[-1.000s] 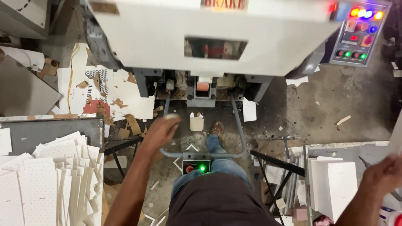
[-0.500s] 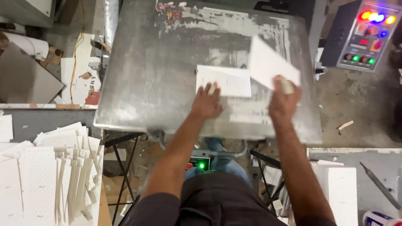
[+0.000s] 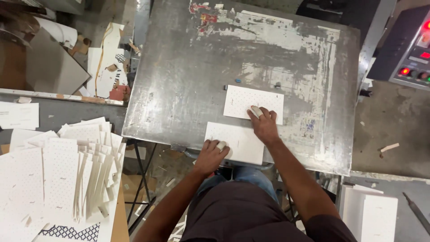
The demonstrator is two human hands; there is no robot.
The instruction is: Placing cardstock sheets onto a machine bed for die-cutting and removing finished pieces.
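A worn grey metal plate [image 3: 188,80] fills the middle of the head view. Two white dotted cards lie on it near its front edge. My right hand [image 3: 264,125] presses its taped fingertips flat on the far card [image 3: 244,97]. My left hand [image 3: 211,154] rests on the lower left corner of the near card [image 3: 242,141], at the plate's front rim. Both hands lie on the cards with fingers down, neither closed around anything.
A fanned pile of white dotted cards [image 3: 62,175] lies on a bench at the left. A white stack of cards [image 3: 371,215] sits at the lower right. A control panel with red lights [image 3: 414,54] stands at the upper right. Scrap card litters the floor at upper left.
The raised sheet in my right hand has been laid flat on the plate. The earlier card has slid toward the front edge under my left hand. A second ago the machine head covered the plate.
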